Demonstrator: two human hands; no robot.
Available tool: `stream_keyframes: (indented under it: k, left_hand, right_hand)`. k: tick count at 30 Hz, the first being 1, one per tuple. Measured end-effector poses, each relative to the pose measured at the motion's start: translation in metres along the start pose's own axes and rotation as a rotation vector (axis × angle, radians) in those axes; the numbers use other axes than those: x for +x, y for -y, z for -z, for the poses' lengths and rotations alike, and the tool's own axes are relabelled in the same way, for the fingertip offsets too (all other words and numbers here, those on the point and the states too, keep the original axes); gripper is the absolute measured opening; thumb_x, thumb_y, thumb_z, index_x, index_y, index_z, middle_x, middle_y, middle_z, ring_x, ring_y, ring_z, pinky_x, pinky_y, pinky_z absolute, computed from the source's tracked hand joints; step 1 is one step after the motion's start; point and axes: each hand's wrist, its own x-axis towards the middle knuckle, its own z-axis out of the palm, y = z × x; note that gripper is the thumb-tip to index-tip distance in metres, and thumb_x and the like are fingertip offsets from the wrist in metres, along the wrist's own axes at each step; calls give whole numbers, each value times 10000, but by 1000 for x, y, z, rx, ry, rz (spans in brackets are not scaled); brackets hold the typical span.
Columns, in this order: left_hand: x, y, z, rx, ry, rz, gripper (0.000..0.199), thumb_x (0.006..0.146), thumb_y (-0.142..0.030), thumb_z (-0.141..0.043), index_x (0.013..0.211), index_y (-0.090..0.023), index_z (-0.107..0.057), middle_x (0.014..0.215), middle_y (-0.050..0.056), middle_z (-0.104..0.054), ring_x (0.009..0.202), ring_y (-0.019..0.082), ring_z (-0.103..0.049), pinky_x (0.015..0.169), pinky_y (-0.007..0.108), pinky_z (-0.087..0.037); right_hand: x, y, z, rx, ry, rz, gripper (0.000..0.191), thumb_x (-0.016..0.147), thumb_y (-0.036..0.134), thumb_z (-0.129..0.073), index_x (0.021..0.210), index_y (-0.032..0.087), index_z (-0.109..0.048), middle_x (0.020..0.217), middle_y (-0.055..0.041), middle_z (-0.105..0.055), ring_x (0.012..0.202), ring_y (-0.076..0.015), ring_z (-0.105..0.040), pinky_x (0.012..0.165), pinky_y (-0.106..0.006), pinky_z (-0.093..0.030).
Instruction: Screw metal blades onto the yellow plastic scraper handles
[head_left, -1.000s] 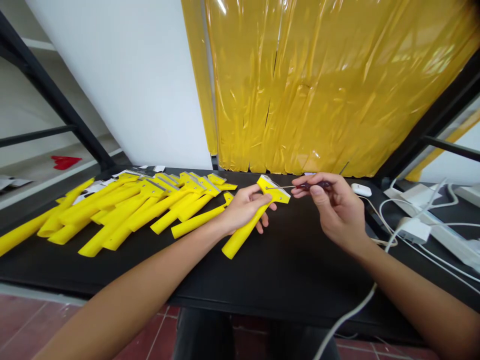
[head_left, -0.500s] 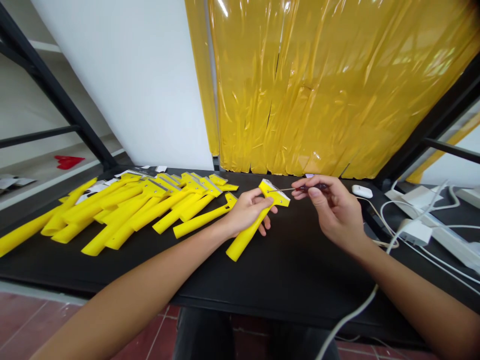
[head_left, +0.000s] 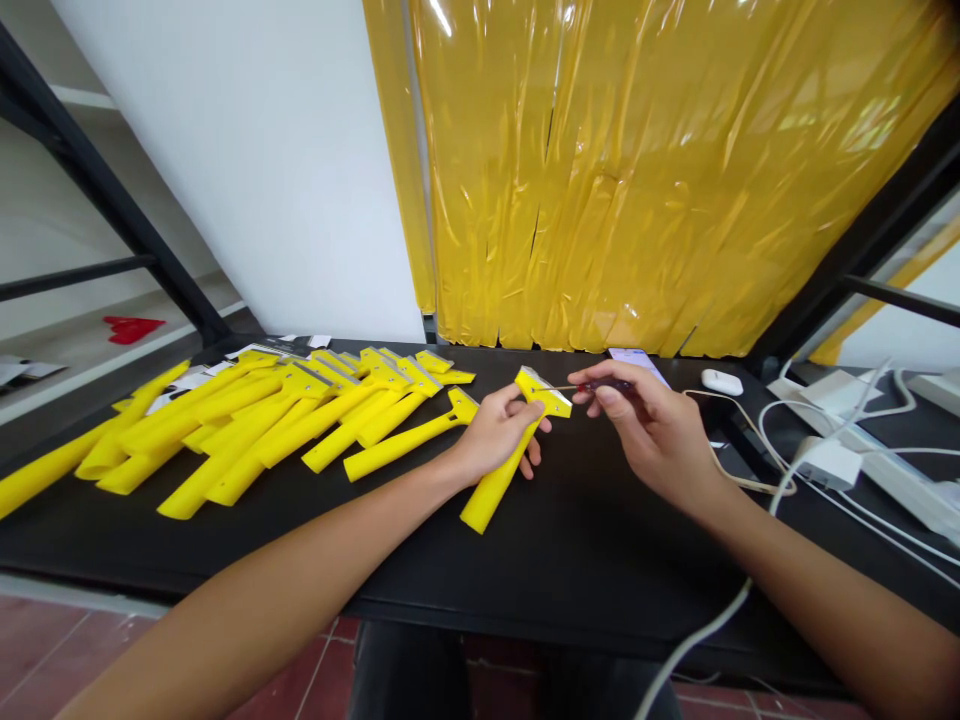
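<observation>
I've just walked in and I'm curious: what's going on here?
A person's left hand grips a yellow scraper by the handle, just below its head. The right hand pinches a small dark-handled screwdriver, its thin shaft pointing at the scraper's head. More yellow scrapers lie in a loose heap to the left on the black table.
</observation>
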Motion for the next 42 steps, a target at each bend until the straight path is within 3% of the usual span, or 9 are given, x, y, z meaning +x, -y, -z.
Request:
stream_keyframes:
  k: [9, 15, 20, 22, 26, 29, 32, 37, 42]
  left_hand:
    - [1, -4, 3, 75, 168, 37, 223, 957, -373, -644, 1012, -165, -585, 791, 21, -671, 401, 93, -550, 334, 207, -422]
    - [6, -10, 16, 98, 229, 122, 272, 1000, -348, -543, 852, -137, -630, 489, -13, -543, 322, 104, -467, 328, 209, -360]
    - [7, -9, 21, 20, 396, 106, 156, 966, -311, -603, 954, -155, -595, 805, 59, -729, 373, 99, -530, 306, 218, -369]
    - [8, -8, 22, 26, 417, 131, 184, 977, -333, -598, 951, -150, -597, 718, 41, -701, 359, 99, -513, 314, 215, -372]
    - [13, -4, 23, -25, 348, 104, 247, 971, -391, -622, 961, -147, -583, 694, 40, -686, 352, 89, -498, 325, 206, -370]
    - [14, -1, 21, -79, 330, 75, 309, 933, -381, -682, 1093, -190, -500, 860, 67, -739, 389, 107, -555, 326, 205, -388]
    - [12, 0, 19, -82, 329, 88, 385, 926, -380, -696, 1170, -212, -451, 841, 52, -734, 407, 126, -581, 331, 197, -398]
    - [11, 3, 15, -130, 117, 61, 322, 923, -339, -680, 1112, -215, -452, 782, 24, -710, 397, 120, -567, 348, 195, -405]
    - [5, 3, 21, -142, -111, 28, 229, 956, -255, -620, 1050, -227, -413, 785, 6, -699, 407, 113, -565, 362, 205, -421]
  right_hand:
    - [6, 0, -21, 487, 6, -68, 93, 1028, 242, -619, 1114, 278, -608, 1049, -2, -758, 687, -96, -636, 628, -255, -520]
    - [38, -9, -21, 494, 213, -129, 99, 1005, 335, -656, 1022, 241, -682, 939, 0, -699, 678, -98, -565, 628, -252, -474]
    - [65, -15, -17, 665, 423, -133, 200, 1038, 413, -594, 1031, 238, -692, 818, 27, -624, 579, -73, -416, 577, -235, -378]
    - [68, -14, -17, 622, 507, -132, 242, 1043, 440, -571, 1050, 238, -704, 871, 3, -652, 647, -92, -498, 624, -241, -427]
    - [64, -9, -22, 565, 444, -169, 263, 1013, 474, -604, 1081, 251, -724, 1025, -40, -654, 913, -169, -621, 812, -300, -521]
    - [60, -6, -31, 773, 295, -240, 255, 977, 484, -646, 1115, 279, -704, 867, -5, -539, 843, -168, -566, 884, -332, -526]
    - [58, -2, -41, 939, 160, -312, 252, 970, 515, -628, 1055, 281, -665, 755, 24, -396, 706, -162, -455, 802, -318, -519]
    - [64, 3, -54, 938, 48, -355, 391, 927, 627, -639, 822, 269, -523, 725, 33, -338, 624, -155, -361, 666, -298, -468]
    - [72, -3, -65, 997, 50, -351, 404, 881, 621, -712, 825, 247, -568, 815, 8, -502, 774, -155, -528, 897, -342, -527]
